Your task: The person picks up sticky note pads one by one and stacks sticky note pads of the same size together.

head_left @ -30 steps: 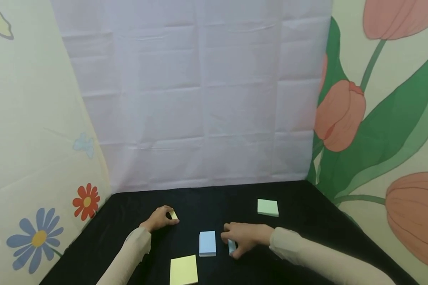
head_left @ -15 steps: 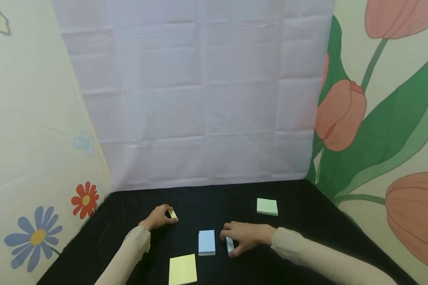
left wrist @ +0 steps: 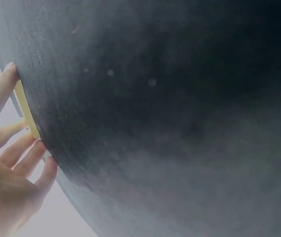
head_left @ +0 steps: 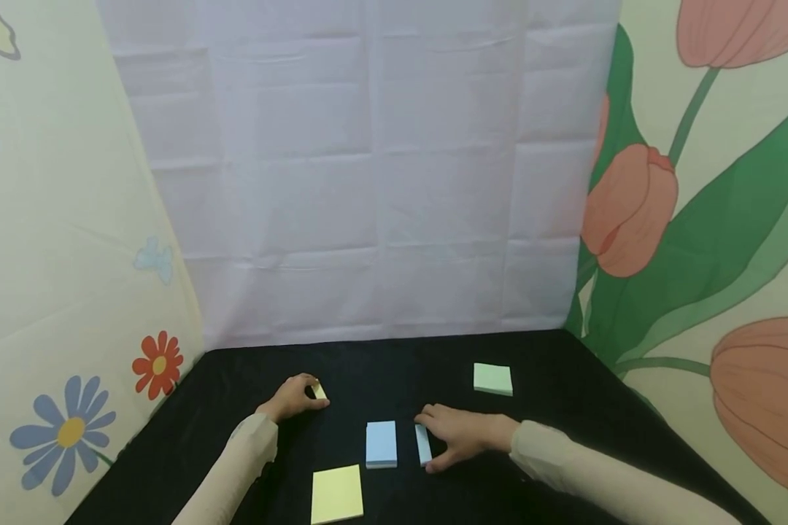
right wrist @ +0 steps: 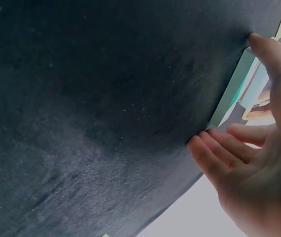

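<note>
At the back left of the black table, my left hand (head_left: 292,396) holds a yellow sticky note pad (head_left: 319,391) by its ends, thumb at one and fingers at the other. Most of that pad hides behind the hand in the head view; its yellow edge (left wrist: 27,109) shows in the left wrist view. Right of centre, my right hand (head_left: 462,430) spans a narrow-looking light blue sticky note pad (head_left: 423,445). Its fingers are at the far end and its thumb at the near end. In the right wrist view, the pad's side (right wrist: 232,89) lies between thumb and fingertips.
Another light blue pad (head_left: 381,443) lies left of the right hand. Nearer the front is a larger yellow pad (head_left: 337,494). A pale green pad (head_left: 492,378) sits at the back right. White cloth (head_left: 394,219) hangs behind the table (head_left: 394,372), with flowered cloths on both sides.
My right hand has shifted right relative to its blue pad, so more of that pad shows. The pad moved slightly left at first. My left hand keeps its place on the yellow pad.
</note>
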Available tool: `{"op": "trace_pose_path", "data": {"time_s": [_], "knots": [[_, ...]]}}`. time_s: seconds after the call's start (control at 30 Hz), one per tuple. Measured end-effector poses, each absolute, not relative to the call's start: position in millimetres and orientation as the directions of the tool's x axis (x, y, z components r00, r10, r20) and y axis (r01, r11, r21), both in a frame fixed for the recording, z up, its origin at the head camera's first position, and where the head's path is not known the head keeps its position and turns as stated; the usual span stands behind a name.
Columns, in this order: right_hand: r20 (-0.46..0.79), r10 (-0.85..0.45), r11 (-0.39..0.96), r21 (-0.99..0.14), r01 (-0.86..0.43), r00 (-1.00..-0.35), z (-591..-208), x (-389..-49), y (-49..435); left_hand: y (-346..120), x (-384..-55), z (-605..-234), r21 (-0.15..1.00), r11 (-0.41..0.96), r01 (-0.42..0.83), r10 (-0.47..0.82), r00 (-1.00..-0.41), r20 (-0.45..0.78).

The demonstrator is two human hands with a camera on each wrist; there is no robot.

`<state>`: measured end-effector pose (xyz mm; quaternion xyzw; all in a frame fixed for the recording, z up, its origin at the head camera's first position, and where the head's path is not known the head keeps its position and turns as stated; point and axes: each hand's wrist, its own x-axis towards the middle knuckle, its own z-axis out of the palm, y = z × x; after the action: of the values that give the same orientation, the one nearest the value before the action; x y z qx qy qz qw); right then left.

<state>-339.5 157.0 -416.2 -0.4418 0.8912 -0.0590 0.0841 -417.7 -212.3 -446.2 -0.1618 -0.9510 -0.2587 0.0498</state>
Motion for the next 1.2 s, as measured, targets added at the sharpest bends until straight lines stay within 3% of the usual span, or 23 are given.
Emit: {"op": "trace_pose_path", "data": {"time_s": [0.27,0.47,0.67,1.2], "knots": [[-0.101,-0.768,0.640,-0.113,-0.760,-0.632,-421.1,-344.3,158.8,-211.5,-419.6,-443.0,0.470,0.820,0.325,0.278,-0.946,0.170],[-0.132,-0.738,0.675,-0.154,-0.721,-0.662,-419.8,-346.7,159.2,-210.3,-420.2,-440.5,0.486,0.815,0.316,0.270,-0.949,0.166],[-0.141,-0.750,0.661,-0.198,-0.724,-0.646,-418.2,-344.9,160.3,-210.6,-420.6,-441.5,0.473,0.826,0.307,0.265,-0.952,0.156],[-0.094,-0.767,0.641,-0.137,-0.755,-0.635,-420.8,-343.6,156.7,-209.2,-413.3,-434.9,0.467,0.814,0.345,0.302,-0.939,0.167]]}}
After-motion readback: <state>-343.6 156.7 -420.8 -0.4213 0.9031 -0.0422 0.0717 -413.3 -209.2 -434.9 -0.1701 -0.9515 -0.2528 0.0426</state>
